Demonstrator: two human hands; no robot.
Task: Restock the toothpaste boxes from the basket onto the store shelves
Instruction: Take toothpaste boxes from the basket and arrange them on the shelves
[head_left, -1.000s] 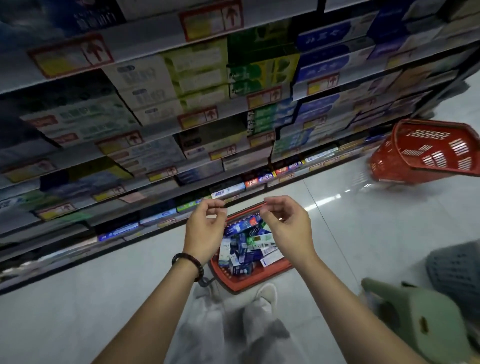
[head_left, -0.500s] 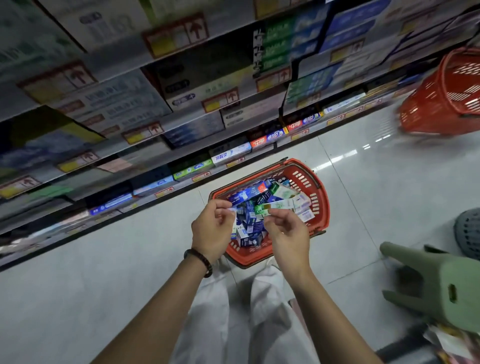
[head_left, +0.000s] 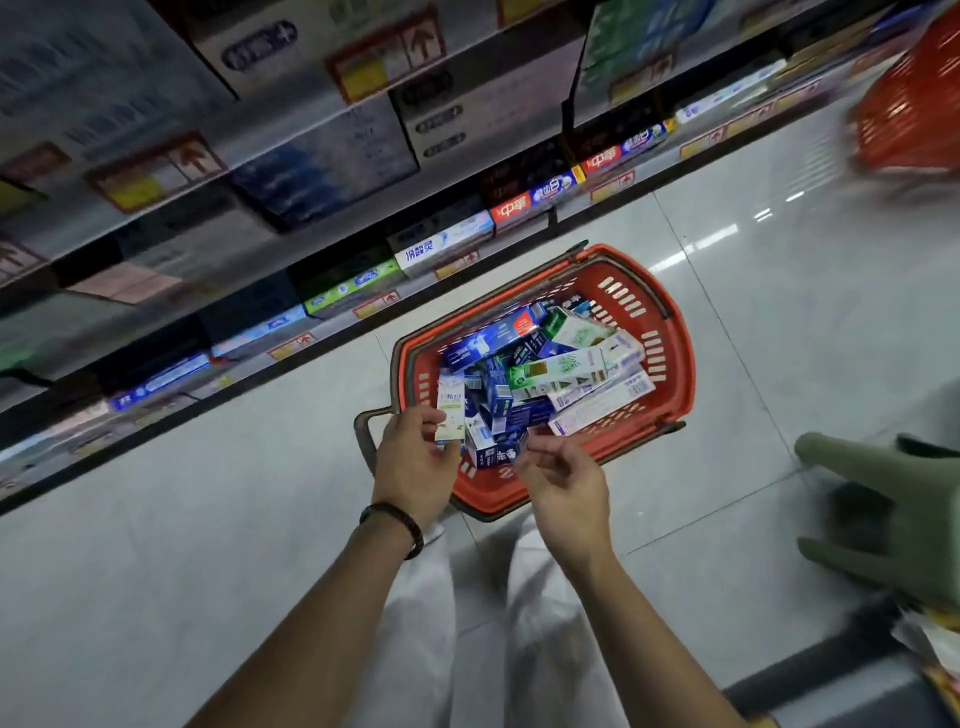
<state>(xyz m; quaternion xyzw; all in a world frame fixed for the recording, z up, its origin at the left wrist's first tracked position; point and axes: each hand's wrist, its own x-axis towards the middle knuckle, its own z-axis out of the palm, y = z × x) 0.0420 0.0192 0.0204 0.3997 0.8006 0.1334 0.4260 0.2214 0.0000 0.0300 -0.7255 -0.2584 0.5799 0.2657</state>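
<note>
Near the centre of the frame, a red basket (head_left: 675, 358) sat on the pale tiled floor (head_left: 208, 519), close in front of the lowest store shelves (head_left: 249, 156). It was heaped with toothpaste boxes (head_left: 561, 369), blue, white and green, lying crossed over one another at all angles. At the basket's lower left rim the left hand (head_left: 413, 462) held a white-and-green box (head_left: 451, 405) upright, pinched between its thumb and the tips of its fingers (head_left: 434, 415); the box's upper end stood over the basket's edge. Just to the right, the right hand (head_left: 569, 483) hung over the near rim with its fingers loosely curled and the thumb and forefinger drawn close together beside a dark-blue box (head_left: 498, 452) in the pile. Whether they pinched that box or only neared it could not be told. A dark beaded bracelet (head_left: 400, 519) circled the left wrist, and pale trousers (head_left: 467, 649) showed below between the forearms. Across the upper left, the shelves carried rows of boxed toothpaste behind price tags, much of it blurred. A second red basket (head_left: 914, 104), also blurred, stood at the upper right, and a green stool (head_left: 893, 519) lay at the right edge.
</note>
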